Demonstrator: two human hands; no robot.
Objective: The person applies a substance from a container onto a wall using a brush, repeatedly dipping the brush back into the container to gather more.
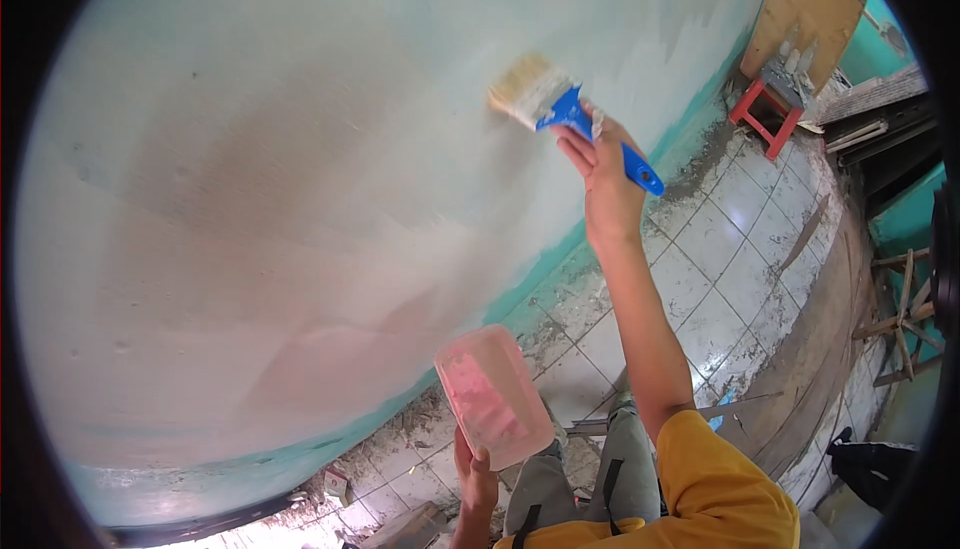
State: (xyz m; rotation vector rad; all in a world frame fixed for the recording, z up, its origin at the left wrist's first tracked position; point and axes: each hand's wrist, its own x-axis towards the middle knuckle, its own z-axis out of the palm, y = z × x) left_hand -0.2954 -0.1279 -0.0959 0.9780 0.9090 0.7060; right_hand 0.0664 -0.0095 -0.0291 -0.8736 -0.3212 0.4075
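My right hand (604, 164) is closed around the blue handle of a wide paintbrush (560, 109). The brush's pale bristles meet or nearly meet the wall (330, 199), which is streaked with whitish coating over turquoise. Below, my left hand (477, 479) grips the near edge of a pink plastic container (495, 394), its thumb over the rim. The container is tilted towards me, and a thin pinkish-white layer shows inside it. Most of the left fingers are hidden under the container.
Dusty white floor tiles (710, 239) with debris run along the wall. A red stool (768, 114) stands at the upper right before a wooden board (810, 4). Stacked planks (875, 99) and a wooden frame (905, 319) are farther right. A dark bag (870, 464) lies at lower right.
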